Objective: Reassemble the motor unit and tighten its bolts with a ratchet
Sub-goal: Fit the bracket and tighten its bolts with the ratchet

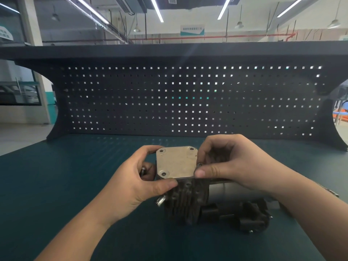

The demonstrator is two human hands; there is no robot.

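One metal cover plate (176,162) with four corner holes lies between the curled left hand (135,178) and right hand (231,162), both pinching it, above one finned motor unit (186,202).

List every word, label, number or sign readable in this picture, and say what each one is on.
Hanging sign under the ceiling: one line of white characters on a teal and white board, too small and blurred to read.
Sign on the upper left wall: partly cut off, unreadable.
Metal cover plate held by the left hand and right hand: no markings visible.
Finned motor body: no readable text.
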